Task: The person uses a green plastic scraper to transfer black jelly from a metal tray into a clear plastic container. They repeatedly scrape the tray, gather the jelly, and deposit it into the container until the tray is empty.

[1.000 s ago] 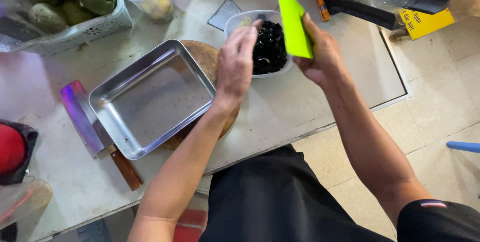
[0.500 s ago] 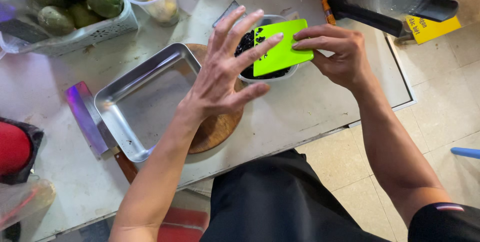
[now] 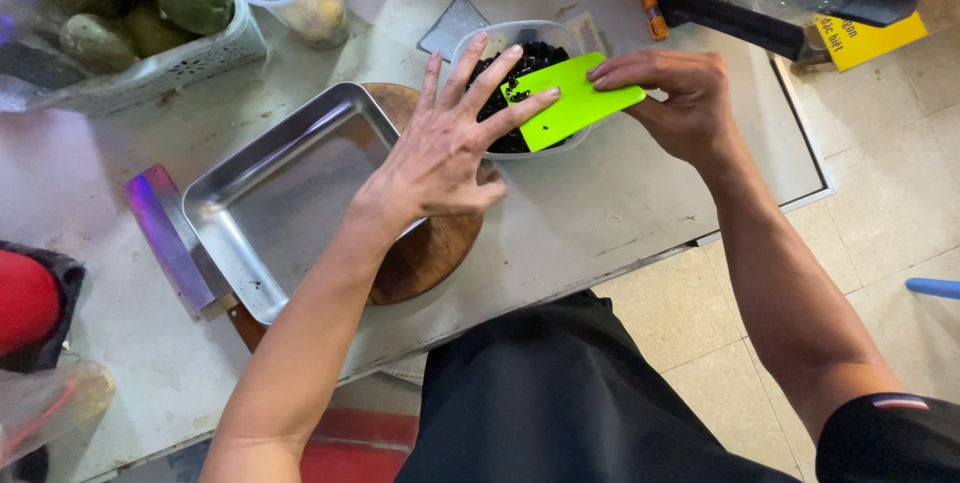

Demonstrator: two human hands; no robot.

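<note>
Scraper (image 3: 572,100), a flat bright-green plastic card, pinched at its far end between the thumb and fingers of the right hand (image 3: 675,103) and lying tilted across the rim of the clear tub (image 3: 500,38) of small dark pieces. Left hand (image 3: 445,148) spread wide, holding nothing, its fingertips (image 3: 545,96) resting on the near edge of the card and over the tub's mouth. Below that palm lie the round wooden board (image 3: 430,253) and the empty metal tray (image 3: 270,198) half on it; a cleaver (image 3: 165,238) lies beyond the tray on the desk (image 3: 600,213). Risks, as judged: the light tub could tip or slide under sideways pressure from the card, spilling pieces onto the desk; the tray, overhanging the board, may rock if knocked by the wrist. Hidden or unclear: most of the tub's contents and its near wall behind the left fingers; whether the card's lower edge touches the pieces; the cleaver's handle, largely under the tray; the fruit basket (image 3: 160,68), cut off at the frame edge.
</note>
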